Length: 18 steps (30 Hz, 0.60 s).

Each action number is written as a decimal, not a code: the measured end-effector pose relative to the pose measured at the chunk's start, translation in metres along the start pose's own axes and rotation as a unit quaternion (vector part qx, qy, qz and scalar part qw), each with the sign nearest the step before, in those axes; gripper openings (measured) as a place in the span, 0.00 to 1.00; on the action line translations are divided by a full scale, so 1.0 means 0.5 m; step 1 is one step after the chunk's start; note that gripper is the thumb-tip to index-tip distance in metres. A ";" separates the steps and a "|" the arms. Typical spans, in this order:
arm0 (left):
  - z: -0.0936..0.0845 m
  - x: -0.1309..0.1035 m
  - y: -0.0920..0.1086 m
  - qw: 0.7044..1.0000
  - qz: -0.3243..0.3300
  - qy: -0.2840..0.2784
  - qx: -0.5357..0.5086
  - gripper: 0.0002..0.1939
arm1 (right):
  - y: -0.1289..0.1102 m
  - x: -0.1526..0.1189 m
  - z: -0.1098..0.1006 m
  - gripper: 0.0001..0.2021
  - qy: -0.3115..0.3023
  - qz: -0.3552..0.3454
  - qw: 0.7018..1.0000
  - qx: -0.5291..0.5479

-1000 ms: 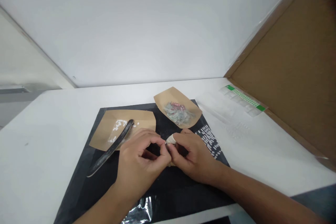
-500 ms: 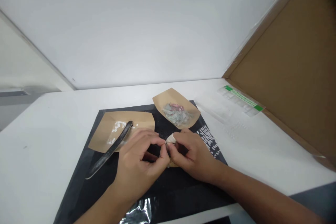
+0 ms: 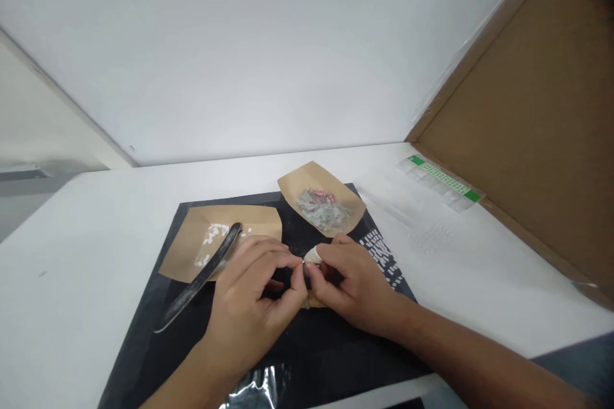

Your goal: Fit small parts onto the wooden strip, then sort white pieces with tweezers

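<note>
My left hand (image 3: 261,297) and my right hand (image 3: 352,281) meet over the black mat (image 3: 336,351), fingertips almost touching. Each pinches thumb against index finger on something tiny and shiny that I cannot make out. A white finger cot (image 3: 313,255) covers the tip of my right index finger. Beneath the fingertips a small tan piece (image 3: 314,300) shows, mostly hidden by my hands. Left of my left hand, a dark curved strip like a nail file (image 3: 196,284) leans across a brown paper tray (image 3: 180,249) with small white pieces (image 3: 215,231) in it.
A second brown paper tray (image 3: 300,174) behind my hands holds crumpled clear and pinkish wrappers (image 3: 323,208). Rows of small white pieces (image 3: 381,252) lie at the mat's right side. A green-and-white clear packet (image 3: 444,182) rests near the cardboard panel (image 3: 522,140) on the right.
Both hands keep their pinch at nearly the same spot, with only slight finger shifts. The view has moved a little; the trays and the strip lie as before.
</note>
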<state>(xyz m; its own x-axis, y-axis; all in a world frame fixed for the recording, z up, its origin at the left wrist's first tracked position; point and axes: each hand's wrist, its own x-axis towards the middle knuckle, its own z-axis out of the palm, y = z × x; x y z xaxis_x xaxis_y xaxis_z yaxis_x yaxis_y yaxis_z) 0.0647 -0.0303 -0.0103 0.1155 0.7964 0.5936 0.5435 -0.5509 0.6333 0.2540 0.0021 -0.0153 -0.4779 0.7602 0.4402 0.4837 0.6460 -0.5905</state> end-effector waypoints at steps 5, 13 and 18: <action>-0.002 0.002 -0.001 0.999 0.040 -0.002 0.032 0.08 | 0.001 -0.002 0.001 0.13 0.000 -0.008 1.000 -0.013; -0.001 0.004 -0.001 0.997 0.065 -0.011 0.042 0.09 | 0.007 -0.005 0.006 0.15 0.012 -0.025 0.999 -0.032; 0.003 -0.001 0.002 0.999 0.029 -0.015 0.033 0.07 | 0.008 -0.005 0.009 0.15 0.010 -0.028 0.999 -0.027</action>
<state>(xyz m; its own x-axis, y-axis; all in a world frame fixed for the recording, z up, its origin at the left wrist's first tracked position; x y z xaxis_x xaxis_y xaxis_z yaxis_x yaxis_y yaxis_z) 0.0665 -0.0309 -0.0107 0.1723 0.7709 0.6132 0.5882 -0.5799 0.5637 0.2535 0.0025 -0.0217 -0.4905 0.7236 0.4856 0.4961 0.6900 -0.5270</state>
